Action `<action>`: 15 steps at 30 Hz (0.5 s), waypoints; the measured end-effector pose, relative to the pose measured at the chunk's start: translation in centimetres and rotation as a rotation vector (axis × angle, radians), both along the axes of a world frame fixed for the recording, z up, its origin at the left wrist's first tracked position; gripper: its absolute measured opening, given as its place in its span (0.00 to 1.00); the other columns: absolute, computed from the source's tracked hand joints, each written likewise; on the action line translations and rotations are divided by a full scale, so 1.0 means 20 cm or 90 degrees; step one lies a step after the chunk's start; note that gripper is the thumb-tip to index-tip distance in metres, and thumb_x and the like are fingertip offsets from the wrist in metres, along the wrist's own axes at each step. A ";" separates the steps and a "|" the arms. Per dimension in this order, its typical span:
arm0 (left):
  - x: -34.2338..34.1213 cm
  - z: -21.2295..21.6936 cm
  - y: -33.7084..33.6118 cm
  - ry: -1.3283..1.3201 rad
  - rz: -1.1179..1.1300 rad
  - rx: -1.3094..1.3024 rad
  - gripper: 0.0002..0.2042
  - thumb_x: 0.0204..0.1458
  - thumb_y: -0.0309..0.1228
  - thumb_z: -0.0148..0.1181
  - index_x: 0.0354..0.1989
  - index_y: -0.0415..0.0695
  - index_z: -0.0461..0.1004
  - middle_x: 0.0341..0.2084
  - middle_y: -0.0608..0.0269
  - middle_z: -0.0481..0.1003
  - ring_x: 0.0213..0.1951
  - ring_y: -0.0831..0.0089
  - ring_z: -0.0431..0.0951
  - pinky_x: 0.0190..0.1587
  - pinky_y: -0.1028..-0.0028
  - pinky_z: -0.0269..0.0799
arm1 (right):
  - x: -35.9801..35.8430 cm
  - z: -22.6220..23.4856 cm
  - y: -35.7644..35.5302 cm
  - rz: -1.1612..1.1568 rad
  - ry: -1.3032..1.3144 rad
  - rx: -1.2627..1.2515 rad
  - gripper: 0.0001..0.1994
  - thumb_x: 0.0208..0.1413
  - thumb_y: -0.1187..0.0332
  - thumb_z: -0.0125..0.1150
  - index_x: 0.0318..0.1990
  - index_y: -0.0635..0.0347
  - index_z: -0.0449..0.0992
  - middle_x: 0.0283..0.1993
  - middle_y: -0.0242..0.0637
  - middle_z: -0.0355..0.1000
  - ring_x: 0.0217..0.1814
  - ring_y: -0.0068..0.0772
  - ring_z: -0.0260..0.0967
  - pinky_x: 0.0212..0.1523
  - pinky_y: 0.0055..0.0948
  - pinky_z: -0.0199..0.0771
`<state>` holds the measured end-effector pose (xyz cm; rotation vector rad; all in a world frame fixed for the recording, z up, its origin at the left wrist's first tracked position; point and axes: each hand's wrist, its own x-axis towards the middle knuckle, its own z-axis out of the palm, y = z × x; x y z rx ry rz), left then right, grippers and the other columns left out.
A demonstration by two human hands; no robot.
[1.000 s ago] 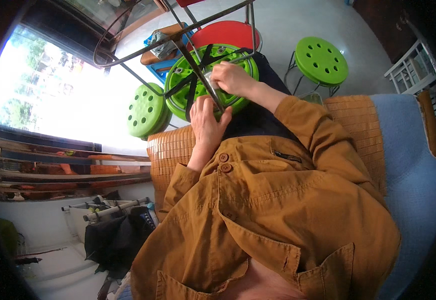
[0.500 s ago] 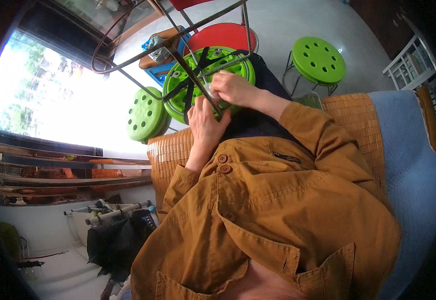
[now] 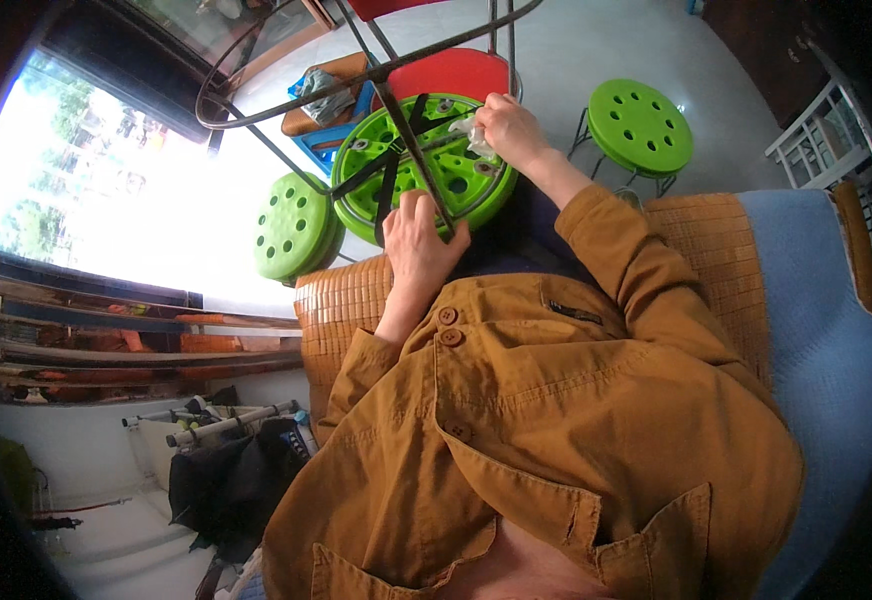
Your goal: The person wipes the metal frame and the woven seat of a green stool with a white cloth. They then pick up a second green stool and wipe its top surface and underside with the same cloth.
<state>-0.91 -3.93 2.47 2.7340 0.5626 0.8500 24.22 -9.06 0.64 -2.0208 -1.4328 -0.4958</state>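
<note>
An upturned stool with a green plastic seat (image 3: 474,203) rests on my lap, its metal frame (image 3: 403,128) rising above it. Black straps (image 3: 366,172) cross the seat's underside. My left hand (image 3: 418,245) is closed around the foot of one metal leg, near the seat's close rim. Over the right side of the seat, my right hand (image 3: 516,132) pinches a crumpled white tissue or thin cloth (image 3: 476,138). Its lower end hangs close to the metal bars; whether it touches them I cannot tell.
Green stools stand at the left (image 3: 294,228) and right (image 3: 639,125). Ahead are a red round seat (image 3: 446,78) and a blue-and-brown stool (image 3: 328,125) with a plastic bag on it. I sit on a woven bamboo mat (image 3: 711,250). The frame's ring (image 3: 256,122) reaches toward the window.
My right hand has moved away and to the right with the white tissue, off the leg near my left hand. The stool has shifted slightly; my left hand keeps its grip.
</note>
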 end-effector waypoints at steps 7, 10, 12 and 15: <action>0.00 -0.02 0.01 -0.021 0.008 -0.010 0.20 0.40 0.35 0.68 0.40 0.41 0.70 0.42 0.56 0.70 0.44 0.56 0.73 0.49 0.60 0.66 | 0.02 -0.02 -0.05 -0.055 0.009 0.035 0.06 0.55 0.66 0.59 0.29 0.57 0.77 0.35 0.39 0.70 0.41 0.47 0.72 0.44 0.44 0.75; 0.01 -0.03 0.02 -0.020 0.009 -0.010 0.19 0.40 0.35 0.68 0.40 0.42 0.71 0.42 0.57 0.71 0.45 0.56 0.73 0.49 0.60 0.67 | -0.05 -0.07 0.03 0.037 -0.050 -0.054 0.09 0.54 0.64 0.61 0.29 0.59 0.77 0.36 0.39 0.71 0.40 0.46 0.71 0.45 0.42 0.74; 0.00 -0.04 0.02 -0.020 0.012 -0.008 0.20 0.40 0.35 0.68 0.41 0.42 0.71 0.42 0.57 0.71 0.45 0.56 0.74 0.49 0.60 0.67 | -0.20 -0.05 0.03 0.091 0.001 -0.049 0.11 0.53 0.62 0.64 0.30 0.62 0.79 0.38 0.42 0.71 0.44 0.46 0.70 0.48 0.41 0.74; 0.01 -0.03 0.02 -0.018 0.014 -0.003 0.20 0.39 0.35 0.68 0.41 0.41 0.71 0.43 0.56 0.71 0.45 0.56 0.74 0.50 0.59 0.67 | -0.19 -0.07 0.04 0.123 0.021 -0.071 0.09 0.51 0.65 0.63 0.31 0.62 0.80 0.40 0.43 0.73 0.47 0.48 0.72 0.49 0.41 0.75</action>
